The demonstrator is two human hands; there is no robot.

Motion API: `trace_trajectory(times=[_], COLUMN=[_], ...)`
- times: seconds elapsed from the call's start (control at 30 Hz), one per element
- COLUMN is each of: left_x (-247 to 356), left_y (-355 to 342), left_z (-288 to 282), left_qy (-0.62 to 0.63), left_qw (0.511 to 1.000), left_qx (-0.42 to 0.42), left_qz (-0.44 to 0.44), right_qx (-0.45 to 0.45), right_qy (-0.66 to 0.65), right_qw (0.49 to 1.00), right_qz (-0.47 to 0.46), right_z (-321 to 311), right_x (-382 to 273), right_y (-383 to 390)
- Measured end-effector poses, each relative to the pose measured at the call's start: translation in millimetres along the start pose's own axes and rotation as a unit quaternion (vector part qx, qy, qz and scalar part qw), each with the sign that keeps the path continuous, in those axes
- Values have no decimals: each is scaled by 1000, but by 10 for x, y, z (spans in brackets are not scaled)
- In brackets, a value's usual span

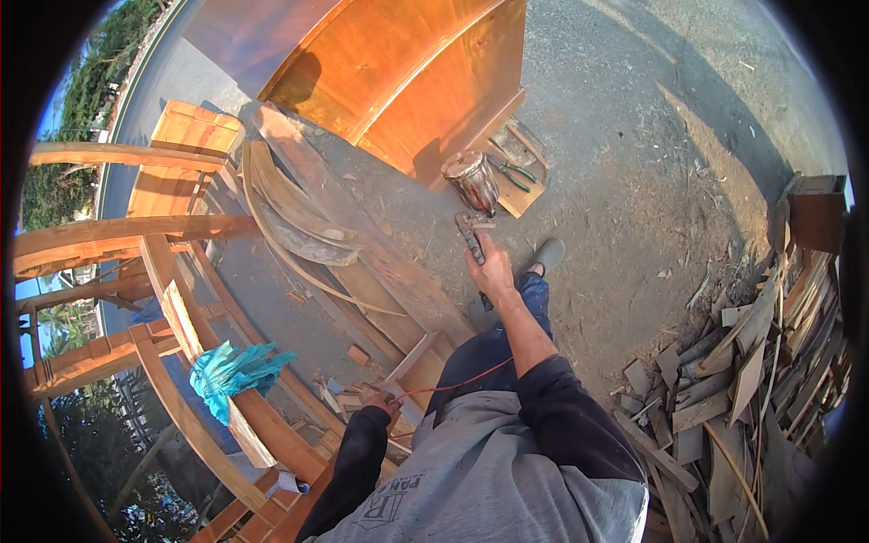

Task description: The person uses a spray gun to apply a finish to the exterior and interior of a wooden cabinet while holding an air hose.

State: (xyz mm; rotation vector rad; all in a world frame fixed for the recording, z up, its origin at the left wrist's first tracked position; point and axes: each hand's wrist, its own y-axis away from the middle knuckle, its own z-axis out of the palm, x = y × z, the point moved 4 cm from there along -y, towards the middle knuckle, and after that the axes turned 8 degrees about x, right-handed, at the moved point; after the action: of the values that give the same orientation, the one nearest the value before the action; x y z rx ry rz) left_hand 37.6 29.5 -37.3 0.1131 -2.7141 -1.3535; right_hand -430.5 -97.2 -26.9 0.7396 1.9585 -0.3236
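My right hand (493, 271) is closed around a worn brown hand tool (471, 233) with a short crosswise head. Its dark lower end sticks out below my fist, and its exact kind is hard to make out. Just beyond the tool stands a stained, drip-covered can (470, 178). Pliers with green handles (512, 173) lie beside the can on a small wooden board (523, 199). Down by the timber at my left, my left hand (385, 405) appears closed on a thin orange-red cord (453, 385), which runs across my lap and passes behind my right forearm.
A glossy orange-brown wooden cabinet (434, 81) stands ahead. Wooden frames (195, 389) fill the left, with a teal cloth (233, 376) draped over one bar. Curved wood strips (290, 213) lie beside planks. Scrap wood (724, 389) is heaped at the right.
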Motion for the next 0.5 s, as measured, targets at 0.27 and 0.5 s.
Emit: trace_trajectory(times=[0.27,0.5], left_x=[60,294], left_y=[-120,-93], left_z=[37,-128], left_qy=[2,-13], left_qw=[999,1000], left_qx=[41,10], left_qz=[36,4], right_qx=[103,135], right_qy=[-150,-215], right_qw=[966,917], right_qz=[-182,-309], right_z=[-655,-1188], right_x=[-1224,-2062], right_y=[-12,9])
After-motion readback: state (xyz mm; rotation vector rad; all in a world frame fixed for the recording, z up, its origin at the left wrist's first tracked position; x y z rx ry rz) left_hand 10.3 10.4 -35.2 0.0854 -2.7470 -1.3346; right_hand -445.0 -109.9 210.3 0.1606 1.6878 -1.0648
